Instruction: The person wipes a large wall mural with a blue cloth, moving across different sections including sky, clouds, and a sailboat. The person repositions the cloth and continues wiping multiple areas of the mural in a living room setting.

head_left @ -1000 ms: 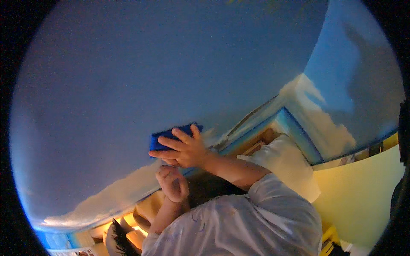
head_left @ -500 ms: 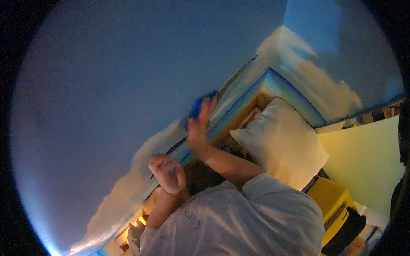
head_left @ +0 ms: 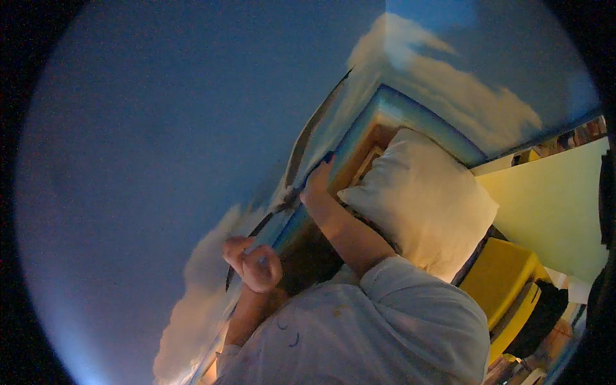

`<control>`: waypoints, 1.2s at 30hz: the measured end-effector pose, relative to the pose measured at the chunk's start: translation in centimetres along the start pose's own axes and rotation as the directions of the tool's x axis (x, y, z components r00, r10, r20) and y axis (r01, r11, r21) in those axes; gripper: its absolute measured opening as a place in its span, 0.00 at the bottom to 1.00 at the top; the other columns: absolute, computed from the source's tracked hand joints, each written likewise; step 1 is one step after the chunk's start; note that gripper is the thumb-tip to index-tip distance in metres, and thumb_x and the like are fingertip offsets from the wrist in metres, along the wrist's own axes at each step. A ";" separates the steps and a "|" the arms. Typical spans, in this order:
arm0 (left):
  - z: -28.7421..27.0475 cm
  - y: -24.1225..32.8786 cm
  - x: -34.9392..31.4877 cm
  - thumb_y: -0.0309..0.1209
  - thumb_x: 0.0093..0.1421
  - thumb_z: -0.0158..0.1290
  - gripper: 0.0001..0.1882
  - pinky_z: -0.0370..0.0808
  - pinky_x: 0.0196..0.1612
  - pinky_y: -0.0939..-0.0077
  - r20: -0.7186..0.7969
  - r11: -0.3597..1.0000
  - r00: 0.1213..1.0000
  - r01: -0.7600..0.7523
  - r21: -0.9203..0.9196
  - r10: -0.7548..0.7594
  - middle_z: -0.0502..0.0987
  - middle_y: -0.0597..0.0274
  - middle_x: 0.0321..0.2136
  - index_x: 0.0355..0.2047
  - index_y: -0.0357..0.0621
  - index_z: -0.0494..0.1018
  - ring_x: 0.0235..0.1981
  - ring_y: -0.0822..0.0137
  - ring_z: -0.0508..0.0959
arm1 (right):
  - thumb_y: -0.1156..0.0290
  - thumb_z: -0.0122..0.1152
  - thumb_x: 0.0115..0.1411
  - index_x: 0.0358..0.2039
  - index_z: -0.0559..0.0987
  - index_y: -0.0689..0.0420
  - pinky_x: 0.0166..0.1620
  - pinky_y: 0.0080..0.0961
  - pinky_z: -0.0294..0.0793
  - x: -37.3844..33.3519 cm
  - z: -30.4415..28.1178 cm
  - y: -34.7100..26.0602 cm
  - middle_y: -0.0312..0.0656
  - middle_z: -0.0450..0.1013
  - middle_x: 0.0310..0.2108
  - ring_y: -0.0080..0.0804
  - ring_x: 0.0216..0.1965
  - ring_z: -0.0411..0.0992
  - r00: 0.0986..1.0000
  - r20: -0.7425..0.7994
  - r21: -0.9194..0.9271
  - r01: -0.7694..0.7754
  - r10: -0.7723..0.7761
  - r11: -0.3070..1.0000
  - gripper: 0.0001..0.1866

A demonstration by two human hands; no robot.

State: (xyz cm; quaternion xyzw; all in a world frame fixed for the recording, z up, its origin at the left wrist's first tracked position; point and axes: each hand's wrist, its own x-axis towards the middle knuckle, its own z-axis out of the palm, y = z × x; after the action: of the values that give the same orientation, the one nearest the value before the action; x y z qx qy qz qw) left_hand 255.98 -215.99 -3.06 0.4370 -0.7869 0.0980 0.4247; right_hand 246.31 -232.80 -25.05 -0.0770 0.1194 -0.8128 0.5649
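My right hand [head_left: 316, 183] is stretched forward by the painted wall. A small dark blue thing [head_left: 328, 156] shows at its fingertips, its kind too unclear to tell. The rest of that thing is hidden behind the hand. Lower and to the left, my left hand [head_left: 255, 264] is raised with its fingers curled in; whatever may be inside them cannot be seen. Around both hands runs a mural of blue sky, a pale cloud [head_left: 208, 282], a long dark curved shape [head_left: 314, 131] and a blue-edged border [head_left: 359, 125].
A white pillow [head_left: 417, 199] leans right of my right forearm. Farther right are a yellow piece of furniture [head_left: 500, 273] with a black thing [head_left: 542, 321] on its side and a pale yellow-green panel [head_left: 552, 205]. Books or boxes [head_left: 571, 140] line the far right.
My right hand's spread fingers have closed, and the blue thing shows less behind it. My left hand stays curled. The view has shifted, so the wall and pillow appear moved.
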 end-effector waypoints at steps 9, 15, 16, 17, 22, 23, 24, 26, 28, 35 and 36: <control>0.2 0.6 2.8 0.23 0.45 0.55 0.13 0.63 0.49 0.53 -0.029 0.997 0.997 -0.073 0.032 0.074 0.69 0.56 0.41 0.33 0.47 0.71 0.44 0.51 0.67 | 0.61 0.45 0.62 0.68 0.55 0.52 0.67 0.58 0.36 -2.6 22.4 -9.4 0.56 0.43 0.70 0.67 0.68 0.39 0.672 0.692 -0.656 0.738 -0.262 0.159 0.34; 1.7 0.6 5.0 0.35 0.53 0.56 0.20 0.33 0.66 0.45 0.111 0.932 0.994 -0.022 0.362 -0.020 0.70 0.58 0.54 0.47 0.51 0.73 0.63 0.52 0.60 | 0.58 0.41 0.66 0.67 0.58 0.52 0.67 0.53 0.42 0.3 13.6 -6.6 0.55 0.47 0.69 0.60 0.68 0.45 0.696 0.599 -0.669 0.707 -0.395 0.229 0.30; 2.3 0.5 5.1 0.37 0.54 0.56 0.21 0.27 0.67 0.45 0.133 0.896 0.987 0.018 0.444 -0.086 0.70 0.58 0.57 0.50 0.51 0.73 0.66 0.53 0.57 | 0.56 0.40 0.67 0.67 0.57 0.52 0.67 0.51 0.44 1.3 9.3 -5.6 0.54 0.48 0.68 0.56 0.68 0.46 0.705 0.552 -0.642 0.700 -0.445 0.313 0.30; 2.8 -0.3 4.3 0.42 0.57 0.53 0.25 0.23 0.66 0.45 0.170 0.841 0.981 -0.017 0.541 -0.089 0.66 0.58 0.62 0.55 0.51 0.72 0.68 0.52 0.55 | 0.55 0.39 0.68 0.68 0.56 0.52 0.67 0.48 0.46 2.1 5.7 -4.8 0.53 0.48 0.68 0.53 0.67 0.48 0.718 0.499 -0.603 0.690 -0.485 0.400 0.30; 4.3 -0.8 4.4 0.46 0.57 0.52 0.28 0.24 0.66 0.44 0.171 0.715 0.984 -0.080 0.695 -0.057 0.65 0.63 0.63 0.56 0.51 0.71 0.67 0.53 0.55 | 0.59 0.38 0.69 0.69 0.51 0.55 0.69 0.44 0.41 6.7 11.2 -7.2 0.54 0.44 0.69 0.50 0.69 0.45 0.899 0.158 -0.762 0.374 -0.408 0.529 0.31; 4.4 -0.7 4.1 0.47 0.57 0.51 0.28 0.25 0.66 0.43 0.174 0.701 0.982 -0.074 0.709 -0.073 0.64 0.63 0.63 0.57 0.51 0.71 0.67 0.53 0.55 | 0.60 0.38 0.69 0.69 0.50 0.56 0.69 0.44 0.40 7.1 13.8 -8.3 0.55 0.43 0.69 0.51 0.70 0.44 0.924 0.080 -0.797 0.285 -0.374 0.533 0.31; 4.4 -0.7 4.2 0.48 0.57 0.51 0.29 0.25 0.66 0.43 0.182 0.686 0.981 -0.088 0.722 -0.066 0.64 0.63 0.63 0.57 0.51 0.71 0.67 0.53 0.56 | 0.61 0.39 0.69 0.69 0.49 0.56 0.70 0.43 0.38 7.2 16.3 -9.4 0.56 0.42 0.70 0.51 0.70 0.42 0.940 0.002 -0.824 0.195 -0.341 0.531 0.31; 4.7 -0.4 4.4 0.48 0.57 0.51 0.30 0.26 0.66 0.43 0.198 0.658 0.979 -0.118 0.744 -0.048 0.63 0.63 0.64 0.57 0.50 0.71 0.67 0.54 0.57 | 0.64 0.52 0.61 0.64 0.61 0.50 0.67 0.53 0.43 5.6 23.5 -11.2 0.58 0.49 0.67 0.59 0.67 0.46 0.829 0.322 -0.867 0.452 -0.457 0.208 0.30; 4.9 -2.3 2.2 0.49 0.57 0.51 0.30 0.29 0.67 0.43 0.159 0.722 0.987 -0.110 0.683 -0.001 0.64 0.62 0.63 0.58 0.50 0.70 0.66 0.54 0.59 | 0.62 0.57 0.56 0.63 0.64 0.45 0.64 0.67 0.41 1.5 29.5 -12.4 0.56 0.49 0.67 0.63 0.67 0.45 0.721 0.651 -0.749 0.661 -0.236 -0.047 0.33; 5.3 -3.2 1.3 0.50 0.56 0.52 0.28 0.39 0.64 0.39 0.139 0.822 0.990 -0.078 0.564 -0.001 0.69 0.64 0.59 0.54 0.53 0.74 0.63 0.57 0.63 | 0.58 0.61 0.54 0.60 0.68 0.34 0.60 0.73 0.41 -0.9 32.2 -13.0 0.53 0.50 0.67 0.65 0.66 0.46 0.294 0.939 -0.298 0.954 -0.180 0.002 0.31; 5.6 -2.9 1.4 0.50 0.56 0.52 0.28 0.39 0.64 0.39 0.117 0.751 0.992 -0.113 0.651 0.049 0.69 0.65 0.60 0.54 0.54 0.74 0.63 0.58 0.63 | 0.57 0.62 0.53 0.60 0.69 0.35 0.60 0.73 0.42 1.0 31.7 -12.9 0.53 0.51 0.67 0.64 0.66 0.47 0.316 0.920 -0.332 0.943 -0.230 -0.031 0.31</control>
State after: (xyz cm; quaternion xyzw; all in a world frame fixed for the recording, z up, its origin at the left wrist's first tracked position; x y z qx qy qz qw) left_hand 254.57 -221.54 -6.11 0.5275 -0.7395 0.3655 0.2032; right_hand 242.55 -232.82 9.01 -0.6774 0.2815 -0.6781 -0.0465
